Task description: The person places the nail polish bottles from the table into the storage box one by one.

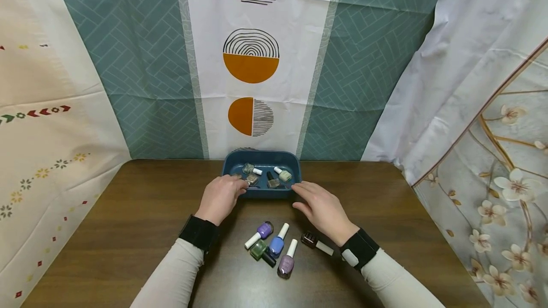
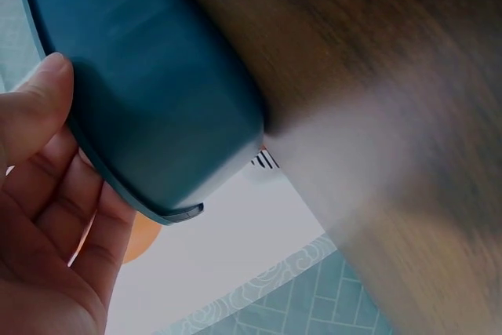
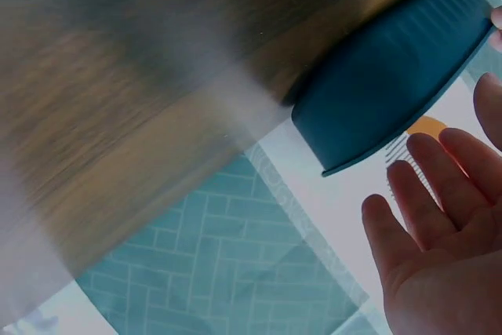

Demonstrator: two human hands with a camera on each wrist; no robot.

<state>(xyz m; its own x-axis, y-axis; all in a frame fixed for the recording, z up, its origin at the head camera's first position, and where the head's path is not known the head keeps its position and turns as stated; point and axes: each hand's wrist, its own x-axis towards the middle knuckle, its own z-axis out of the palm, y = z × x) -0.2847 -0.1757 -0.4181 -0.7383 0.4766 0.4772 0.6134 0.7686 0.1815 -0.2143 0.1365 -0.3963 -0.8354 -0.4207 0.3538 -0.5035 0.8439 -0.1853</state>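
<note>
A dark blue plastic bin (image 1: 267, 194) stands at the table's far edge, with several nail polish bottles lying in it, one pale green (image 1: 285, 176). My left hand (image 1: 222, 198) grips its front left rim; in the left wrist view the thumb (image 2: 49, 88) lies outside the wall and the fingers are over the rim. My right hand (image 1: 323, 208) is by the front right corner, fingers extended and holding nothing; the right wrist view shows a gap between fingertips and bin (image 3: 392, 84). Nearer me lie a purple bottle (image 1: 265, 229), a blue one (image 1: 276, 245), a green one (image 1: 259, 249) and a mauve one (image 1: 286, 266).
A dark nail polish bottle (image 1: 309, 239) with a white cap lies beneath the right forearm's inner side. The brown wooden table (image 1: 141, 232) ends at a patterned cloth backdrop (image 1: 150, 61) just behind the bin. Light fabric hangs down both sides.
</note>
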